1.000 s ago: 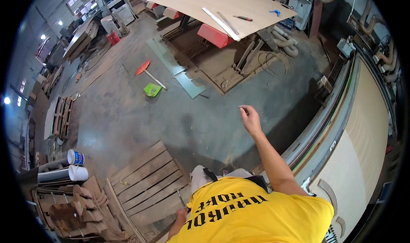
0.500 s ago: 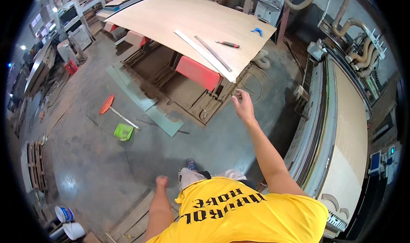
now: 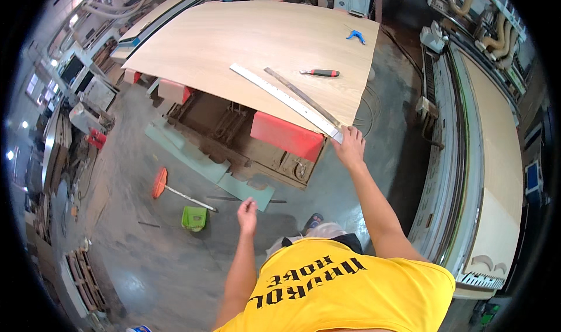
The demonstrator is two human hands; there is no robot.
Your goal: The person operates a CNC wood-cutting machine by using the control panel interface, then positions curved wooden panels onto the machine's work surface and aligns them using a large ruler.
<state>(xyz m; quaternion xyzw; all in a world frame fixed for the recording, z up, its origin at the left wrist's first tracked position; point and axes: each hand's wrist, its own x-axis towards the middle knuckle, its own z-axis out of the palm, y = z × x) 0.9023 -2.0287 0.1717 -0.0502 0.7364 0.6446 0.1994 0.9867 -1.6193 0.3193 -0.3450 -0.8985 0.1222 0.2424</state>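
Since the earlier frame, my view has closed in on the big wooden board [image 3: 263, 46], and my right hand [image 3: 350, 148] has come forward from mid-air to its near corner. That hand now sits at the near end of the long pale ruler [image 3: 286, 101], which lies slantwise across the board; the fingers touch the tip, but I cannot tell whether they have closed on it. A thinner metal strip [image 3: 301, 94] lies just beside the ruler, with a red-handled knife [image 3: 320, 72] and a blue clamp [image 3: 355, 36] farther up the board. My left hand [image 3: 248, 210] hangs over the concrete floor [image 3: 175, 256], loosely curled and holding nothing. I judge the work barely begun: the ruler is reached, not yet lifted or moved.
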